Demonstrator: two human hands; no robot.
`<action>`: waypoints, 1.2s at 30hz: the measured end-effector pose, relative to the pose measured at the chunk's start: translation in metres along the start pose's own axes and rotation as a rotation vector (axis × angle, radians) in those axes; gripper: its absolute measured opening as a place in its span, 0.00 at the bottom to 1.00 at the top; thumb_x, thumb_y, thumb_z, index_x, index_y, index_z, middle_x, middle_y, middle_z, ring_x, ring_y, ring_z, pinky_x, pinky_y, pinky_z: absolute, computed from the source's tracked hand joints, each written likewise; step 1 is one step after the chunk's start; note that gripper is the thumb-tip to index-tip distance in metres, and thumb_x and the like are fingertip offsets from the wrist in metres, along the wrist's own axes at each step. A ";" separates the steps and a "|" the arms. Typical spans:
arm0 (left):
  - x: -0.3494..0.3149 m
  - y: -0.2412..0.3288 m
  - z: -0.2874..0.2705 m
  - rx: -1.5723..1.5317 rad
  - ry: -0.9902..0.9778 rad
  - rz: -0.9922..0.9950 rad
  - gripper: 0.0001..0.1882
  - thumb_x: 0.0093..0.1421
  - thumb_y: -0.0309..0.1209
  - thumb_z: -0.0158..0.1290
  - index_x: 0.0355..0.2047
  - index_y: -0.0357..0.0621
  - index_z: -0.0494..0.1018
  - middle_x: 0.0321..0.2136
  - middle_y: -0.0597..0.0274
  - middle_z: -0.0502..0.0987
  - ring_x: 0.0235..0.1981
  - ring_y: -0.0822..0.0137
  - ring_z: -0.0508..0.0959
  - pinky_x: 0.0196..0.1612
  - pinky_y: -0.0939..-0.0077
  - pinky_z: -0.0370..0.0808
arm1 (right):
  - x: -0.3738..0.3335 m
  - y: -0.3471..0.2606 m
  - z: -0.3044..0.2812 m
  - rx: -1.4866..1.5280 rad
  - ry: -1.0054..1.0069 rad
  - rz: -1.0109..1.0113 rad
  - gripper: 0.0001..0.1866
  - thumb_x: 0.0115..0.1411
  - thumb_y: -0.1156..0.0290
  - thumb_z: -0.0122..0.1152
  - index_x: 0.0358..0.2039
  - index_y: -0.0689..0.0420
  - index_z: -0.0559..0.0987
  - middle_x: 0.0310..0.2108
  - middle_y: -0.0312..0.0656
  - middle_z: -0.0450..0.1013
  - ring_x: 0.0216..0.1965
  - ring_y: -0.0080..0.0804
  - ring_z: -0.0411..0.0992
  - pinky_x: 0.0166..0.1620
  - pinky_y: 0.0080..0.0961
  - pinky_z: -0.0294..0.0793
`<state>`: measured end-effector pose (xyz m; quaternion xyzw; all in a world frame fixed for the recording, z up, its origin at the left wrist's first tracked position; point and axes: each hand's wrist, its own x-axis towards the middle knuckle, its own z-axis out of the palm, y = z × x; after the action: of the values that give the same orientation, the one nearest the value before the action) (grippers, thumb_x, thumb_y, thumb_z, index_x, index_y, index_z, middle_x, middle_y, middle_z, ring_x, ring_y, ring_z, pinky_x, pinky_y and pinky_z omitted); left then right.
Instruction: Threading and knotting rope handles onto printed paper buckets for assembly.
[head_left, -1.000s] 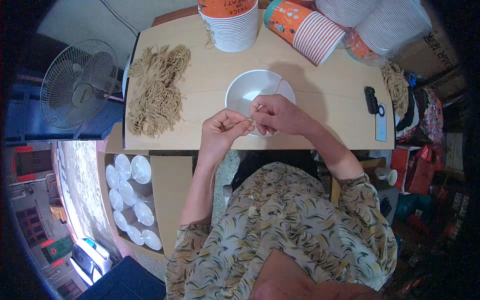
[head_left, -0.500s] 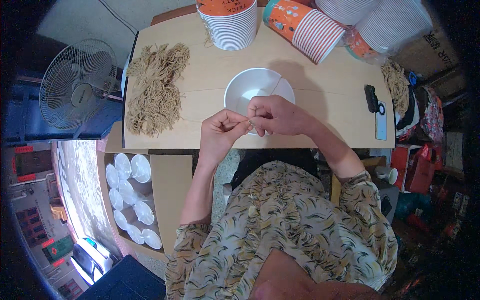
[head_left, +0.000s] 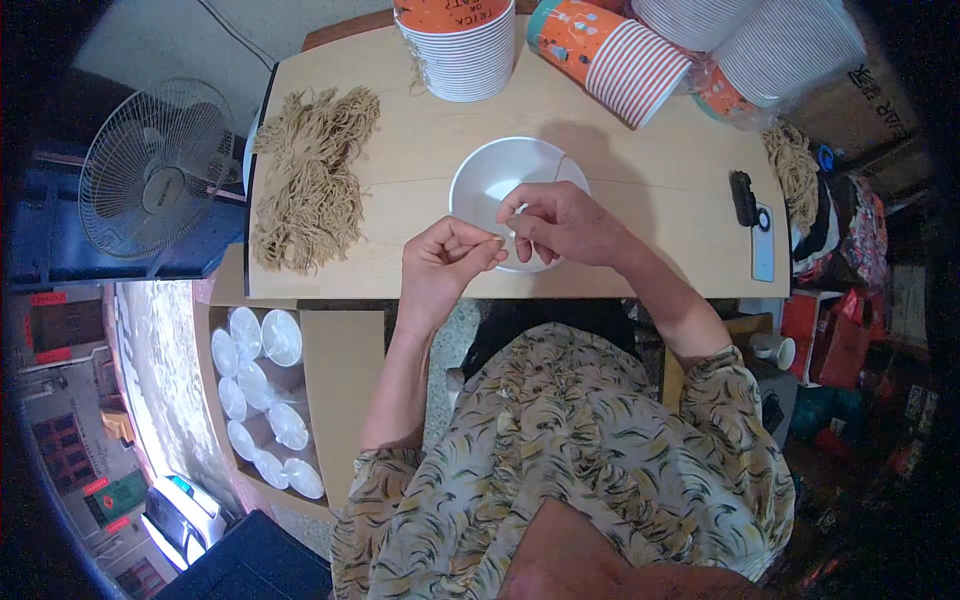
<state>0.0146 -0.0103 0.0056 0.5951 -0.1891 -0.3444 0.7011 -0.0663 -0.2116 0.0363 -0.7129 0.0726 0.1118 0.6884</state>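
My left hand (head_left: 440, 265) is closed in a pinch at the near side of a white paper bucket (head_left: 470, 172); a tiny bit of something shows at the fingertips, too small to name. Just right of it, my right hand (head_left: 580, 228) hangs over the bucket with its fingers curled and thumb drawn in. What it may hold is hidden. A gap separates the fingertips of the two hands. Across the bucket's far right rim runs a thin cord (head_left: 561, 165). Inside, the bucket is white, partly covered by my right hand.
Tan cord bundles (head_left: 310, 190) lie at the table's left. Nested buckets (head_left: 462, 60) stand at the back; another stack (head_left: 610, 60) lies tilted beside them. A phone-like device (head_left: 763, 245) is at the right edge. Below left, a carton (head_left: 345, 400) holds several clear cups. A fan (head_left: 160, 185) stands left.
My right hand has moved slightly right and away from my left fingertips, which it met before. My left hand has stayed nearly in place, still pinched.
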 end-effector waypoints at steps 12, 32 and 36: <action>0.002 0.007 -0.003 -0.113 -0.033 -0.107 0.10 0.60 0.17 0.58 0.43 0.32 0.76 0.35 0.53 0.83 0.37 0.67 0.84 0.41 0.79 0.81 | 0.009 0.016 0.001 0.084 -0.018 -0.036 0.06 0.67 0.71 0.56 0.36 0.60 0.77 0.21 0.35 0.74 0.17 0.14 0.66 0.21 0.14 0.65; 0.004 0.003 -0.004 -0.120 -0.022 -0.111 0.09 0.62 0.18 0.57 0.42 0.33 0.76 0.35 0.52 0.83 0.36 0.67 0.84 0.41 0.79 0.82 | 0.006 0.011 0.003 0.091 0.005 -0.015 0.07 0.68 0.69 0.56 0.37 0.59 0.75 0.20 0.35 0.74 0.15 0.14 0.65 0.19 0.14 0.63; 0.005 0.005 -0.003 -0.105 -0.013 -0.115 0.08 0.61 0.19 0.57 0.41 0.33 0.76 0.35 0.52 0.83 0.36 0.68 0.84 0.41 0.79 0.82 | 0.006 0.014 0.002 0.098 -0.015 -0.025 0.07 0.67 0.69 0.57 0.37 0.59 0.75 0.20 0.35 0.74 0.15 0.14 0.65 0.19 0.14 0.63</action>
<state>0.0211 -0.0113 0.0092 0.5652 -0.1409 -0.3974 0.7091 -0.0639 -0.2096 0.0210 -0.6785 0.0638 0.1050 0.7243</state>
